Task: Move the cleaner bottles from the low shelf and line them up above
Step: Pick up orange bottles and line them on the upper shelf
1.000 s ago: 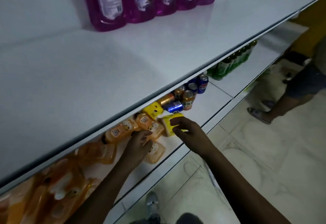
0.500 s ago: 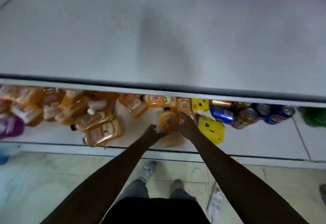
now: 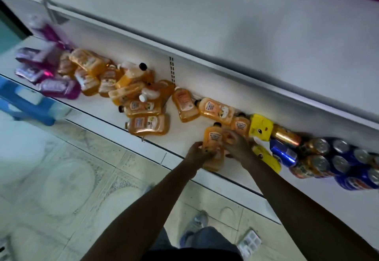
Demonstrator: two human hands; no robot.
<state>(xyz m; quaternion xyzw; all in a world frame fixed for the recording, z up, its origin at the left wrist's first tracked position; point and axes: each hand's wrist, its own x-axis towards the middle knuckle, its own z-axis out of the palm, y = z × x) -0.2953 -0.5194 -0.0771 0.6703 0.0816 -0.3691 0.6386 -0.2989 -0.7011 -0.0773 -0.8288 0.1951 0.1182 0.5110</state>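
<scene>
Both hands meet on one orange cleaner bottle (image 3: pixel 213 137) lying on the low shelf (image 3: pixel 180 143), cap pointing far, base toward the person. The left hand (image 3: pixel 198 154) curls its fingers around the near end; the right hand (image 3: pixel 238 147) wraps the bottle's right side. The upper shelf (image 3: pixel 225 24) waits directly above.

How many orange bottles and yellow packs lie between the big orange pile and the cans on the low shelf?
Orange bottles: 5, one of them blurred
Yellow packs: 2
Total: 7
</scene>
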